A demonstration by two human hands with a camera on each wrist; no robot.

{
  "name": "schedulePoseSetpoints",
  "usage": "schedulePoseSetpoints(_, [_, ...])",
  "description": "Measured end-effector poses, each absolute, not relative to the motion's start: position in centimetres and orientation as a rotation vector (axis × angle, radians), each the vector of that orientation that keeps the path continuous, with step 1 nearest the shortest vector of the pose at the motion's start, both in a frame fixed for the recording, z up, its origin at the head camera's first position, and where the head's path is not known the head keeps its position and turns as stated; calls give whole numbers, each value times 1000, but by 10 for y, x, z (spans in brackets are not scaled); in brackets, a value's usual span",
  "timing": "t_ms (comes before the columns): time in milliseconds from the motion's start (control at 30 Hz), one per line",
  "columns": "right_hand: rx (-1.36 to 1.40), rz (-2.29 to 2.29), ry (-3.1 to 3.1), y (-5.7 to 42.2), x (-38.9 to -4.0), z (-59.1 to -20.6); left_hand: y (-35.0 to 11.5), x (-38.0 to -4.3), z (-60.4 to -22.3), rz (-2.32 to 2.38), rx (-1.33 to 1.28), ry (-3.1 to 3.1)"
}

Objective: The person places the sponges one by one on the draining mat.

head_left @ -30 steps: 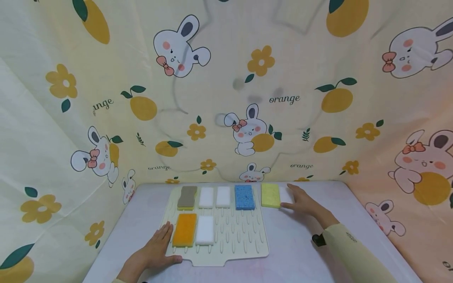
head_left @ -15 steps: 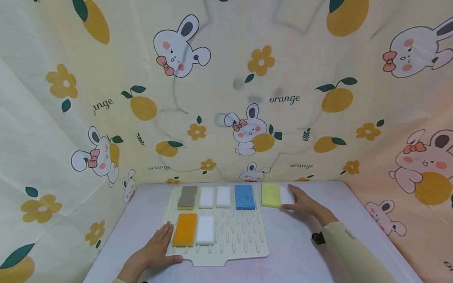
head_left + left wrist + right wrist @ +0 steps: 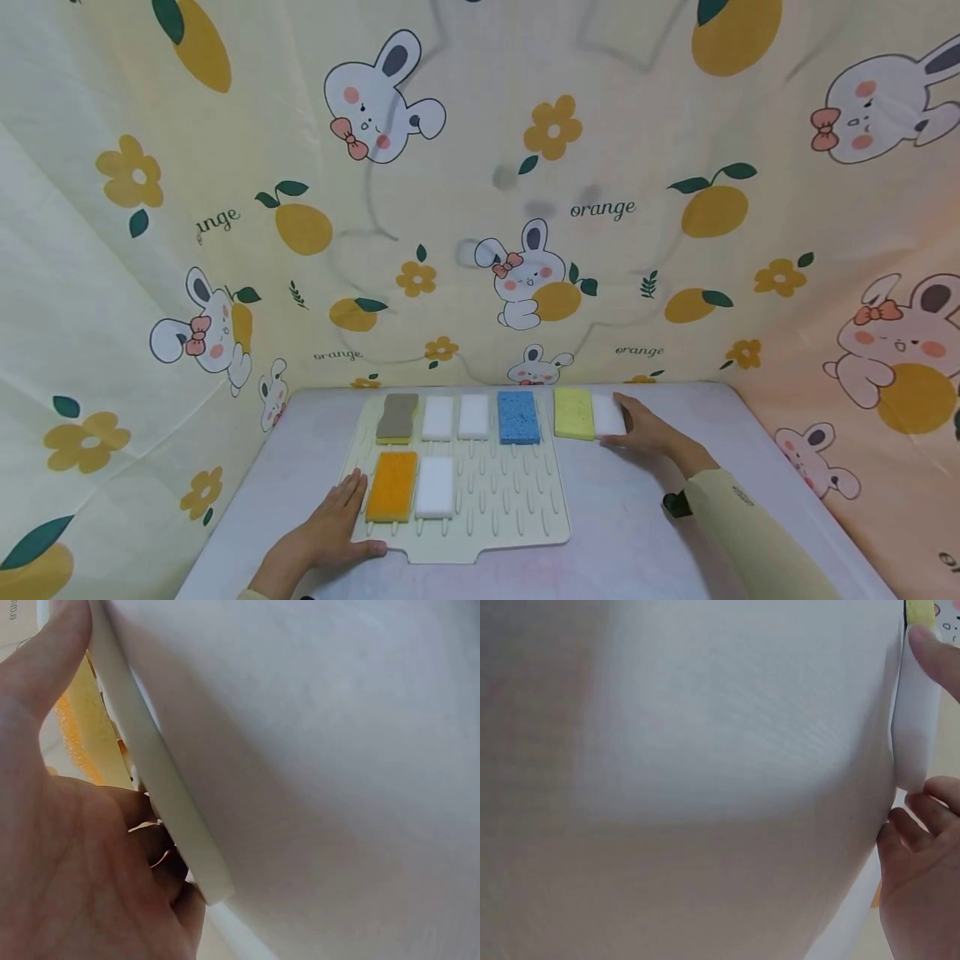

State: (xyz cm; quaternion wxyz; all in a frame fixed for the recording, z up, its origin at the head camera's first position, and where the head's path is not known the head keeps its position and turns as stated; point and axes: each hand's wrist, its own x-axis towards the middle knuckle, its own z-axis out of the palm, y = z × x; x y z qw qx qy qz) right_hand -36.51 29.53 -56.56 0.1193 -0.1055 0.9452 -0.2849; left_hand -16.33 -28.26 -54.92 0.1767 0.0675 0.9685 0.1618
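In the head view a cream ridged drainboard (image 3: 517,537) bears an orange sponge (image 3: 392,487), a white sponge (image 3: 434,487), a grey-topped sponge (image 3: 396,419), two more white sponges and a blue sponge (image 3: 518,417). My left hand (image 3: 330,529) spans the board's lower left corner, fingers along its side and thumb at its front edge. Off the board, to its right, a yellow sponge (image 3: 573,414) lies against a white sponge (image 3: 606,415). My right hand (image 3: 652,433) holds this white sponge, thumb at its near edge (image 3: 915,727) and fingers at its right end.
The white table (image 3: 600,542) holds everything. A cloth curtain (image 3: 450,167) printed with rabbits and oranges rises behind it and on both sides, close to the far row of sponges.
My right hand has drawn back slightly to the right, so more of the white sponge shows and the thumb has left the yellow sponge's edge. My left hand and the board have stayed put.
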Motion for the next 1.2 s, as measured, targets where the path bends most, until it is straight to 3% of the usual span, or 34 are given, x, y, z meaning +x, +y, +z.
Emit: schedulePoseSetpoints(1200, [-223,-979,2791,299,-352,-565,-282,-163,-550,473,176,2750])
